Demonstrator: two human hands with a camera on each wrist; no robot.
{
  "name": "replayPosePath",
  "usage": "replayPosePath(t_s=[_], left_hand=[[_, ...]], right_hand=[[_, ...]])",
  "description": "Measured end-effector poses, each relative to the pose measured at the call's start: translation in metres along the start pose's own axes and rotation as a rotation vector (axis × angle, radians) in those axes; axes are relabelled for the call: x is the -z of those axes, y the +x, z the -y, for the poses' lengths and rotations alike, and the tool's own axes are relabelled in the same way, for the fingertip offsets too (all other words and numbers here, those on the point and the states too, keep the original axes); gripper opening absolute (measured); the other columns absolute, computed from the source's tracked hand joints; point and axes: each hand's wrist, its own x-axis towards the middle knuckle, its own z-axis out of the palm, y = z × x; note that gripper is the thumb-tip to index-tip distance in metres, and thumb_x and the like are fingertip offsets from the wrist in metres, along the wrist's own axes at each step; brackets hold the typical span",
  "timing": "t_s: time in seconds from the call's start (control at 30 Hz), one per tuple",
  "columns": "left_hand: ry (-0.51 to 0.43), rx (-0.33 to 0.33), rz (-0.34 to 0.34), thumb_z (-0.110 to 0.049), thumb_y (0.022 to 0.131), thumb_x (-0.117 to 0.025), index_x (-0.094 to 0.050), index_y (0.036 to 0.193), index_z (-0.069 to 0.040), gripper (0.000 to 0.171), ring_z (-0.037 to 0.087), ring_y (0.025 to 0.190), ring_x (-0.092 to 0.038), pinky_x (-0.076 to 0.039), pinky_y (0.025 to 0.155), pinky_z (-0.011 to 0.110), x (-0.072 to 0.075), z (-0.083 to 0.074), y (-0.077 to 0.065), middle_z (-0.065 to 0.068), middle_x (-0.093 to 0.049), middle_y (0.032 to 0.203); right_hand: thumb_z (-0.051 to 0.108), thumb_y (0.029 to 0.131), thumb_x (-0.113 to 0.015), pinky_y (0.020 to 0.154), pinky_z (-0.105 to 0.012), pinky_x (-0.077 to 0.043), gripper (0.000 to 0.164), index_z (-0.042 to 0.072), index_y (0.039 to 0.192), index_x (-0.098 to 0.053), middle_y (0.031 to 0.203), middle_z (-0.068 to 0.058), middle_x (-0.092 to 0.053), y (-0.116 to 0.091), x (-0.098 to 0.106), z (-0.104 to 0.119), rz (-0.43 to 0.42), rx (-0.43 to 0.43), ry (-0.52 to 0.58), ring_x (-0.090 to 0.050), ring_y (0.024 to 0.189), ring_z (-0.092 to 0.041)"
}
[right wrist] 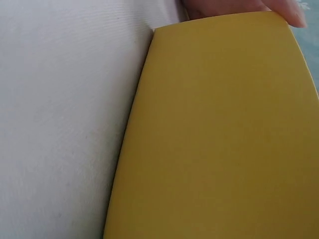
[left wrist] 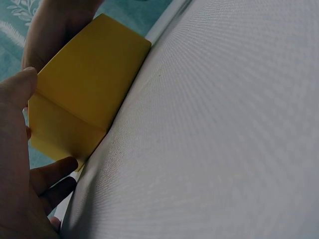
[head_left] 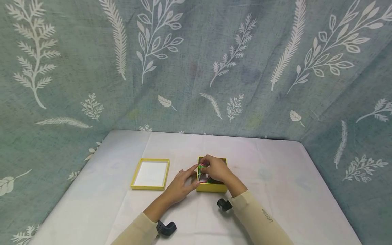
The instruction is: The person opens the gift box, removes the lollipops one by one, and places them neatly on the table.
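Observation:
A yellow open-topped box [head_left: 212,188] stands on the white table. Small colourful things [head_left: 202,177], with green, red and shiny clear parts, lie inside it. My left hand [head_left: 180,186] is at the box's left end, thumb at the near corner and index fingertip farther back along the rim. In the left wrist view, other fingers [left wrist: 57,172] touch the end wall low down. My right hand [head_left: 215,168] reaches into the box from above, fingers bent down over the colourful things at its left side. I cannot tell whether it pinches one.
Left of the hands lies a shallow yellow-rimmed lid [head_left: 150,187], its white inside facing up. A patterned grey-green cloth [head_left: 196,68] hangs behind and beside the white-covered table [head_left: 275,204]. A dark wrist camera [head_left: 166,229] sticks out below the left wrist, another [head_left: 224,205] below the right.

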Motion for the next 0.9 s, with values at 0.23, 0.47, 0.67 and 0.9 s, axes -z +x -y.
replayPosePath(t_s=[0.23, 0.47, 0.67, 0.9], left_hand=[[-0.001, -0.006, -0.002, -0.050, 0.095, -0.056, -0.029, 0.154, -0.031, 0.067, 0.017, 0.131, -0.045, -0.012, 0.116, 0.047, 0.0010, 0.0002, -0.0004, -0.002, -0.060, 0.131], [-0.013, -0.014, -0.007, -0.050, 0.096, -0.056, -0.028, 0.154, -0.031, 0.067, 0.014, 0.133, -0.042, -0.012, 0.116, 0.047, -0.0003, 0.0023, 0.0011, -0.004, -0.060, 0.131], [-0.025, -0.002, -0.007, -0.049, 0.095, -0.056, -0.027, 0.154, -0.033, 0.067, 0.015, 0.133, -0.042, -0.011, 0.116, 0.047, -0.0008, 0.0023, 0.0008, -0.003, -0.059, 0.132], [-0.014, 0.006, -0.004, -0.051, 0.095, -0.056, -0.028, 0.154, -0.034, 0.067, 0.015, 0.131, -0.044, -0.012, 0.116, 0.046, -0.0023, 0.0007, 0.0017, -0.004, -0.060, 0.130]], right_hand=[[0.025, 0.093, -0.068, 0.075, -0.034, -0.052, 0.035, 0.010, 0.124, -0.064, 0.101, 0.001, -0.064, 0.0011, -0.0034, -0.0018, 0.002, -0.059, 0.069, -0.059, 0.089, -0.015], [0.022, 0.092, -0.069, 0.065, -0.033, -0.054, 0.033, 0.012, 0.124, -0.064, 0.101, 0.000, -0.063, 0.0011, -0.0036, -0.0028, -0.012, -0.081, 0.217, -0.060, 0.084, -0.019], [0.022, 0.092, -0.070, 0.058, -0.033, -0.054, 0.033, 0.014, 0.123, -0.064, 0.099, -0.001, -0.063, 0.0013, -0.0041, -0.0046, -0.017, -0.089, 0.265, -0.061, 0.078, -0.021], [0.023, 0.093, -0.068, 0.062, -0.039, -0.057, 0.034, 0.014, 0.125, -0.062, 0.099, -0.004, -0.065, -0.0062, 0.0033, -0.0054, -0.033, -0.088, 0.363, -0.066, 0.080, -0.025]])
